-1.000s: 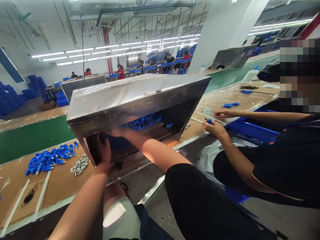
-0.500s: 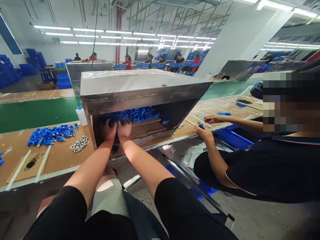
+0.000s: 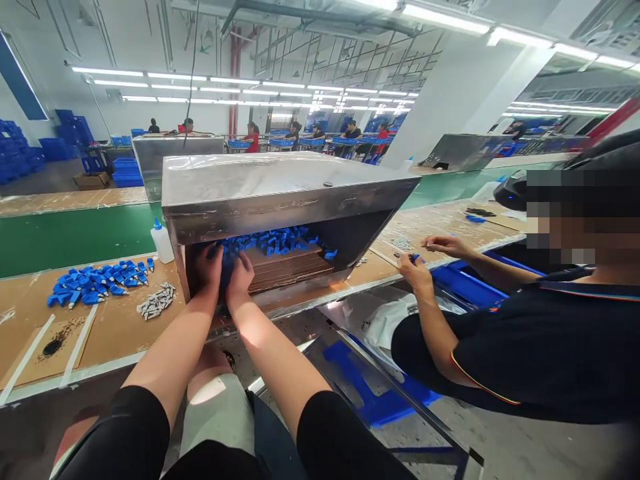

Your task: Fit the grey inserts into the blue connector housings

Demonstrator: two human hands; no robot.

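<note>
Both my hands are inside the front opening of a metal box on the bench. A clump of blue plastic parts, blurred and in shadow, is held between them. My left hand curls round its left side, fingers partly hidden in the dark. My right hand cups the right side, fingers bent inward. Behind the hands, a pile of loose blue plastic pieces lies on stacked brown cardboard inside the box.
Left of the box are a heap of blue parts with pale tips, small grey pieces, a white bottle with a blue cap and a black patch of tiny bits. At right, a co-worker handles a small blue part. A metal frame stands below.
My hands have drawn back and down from the pile, with blue parts now between them. More cardboard shows. The view has tilted slightly; the co-worker's hands have moved a little apart.
</note>
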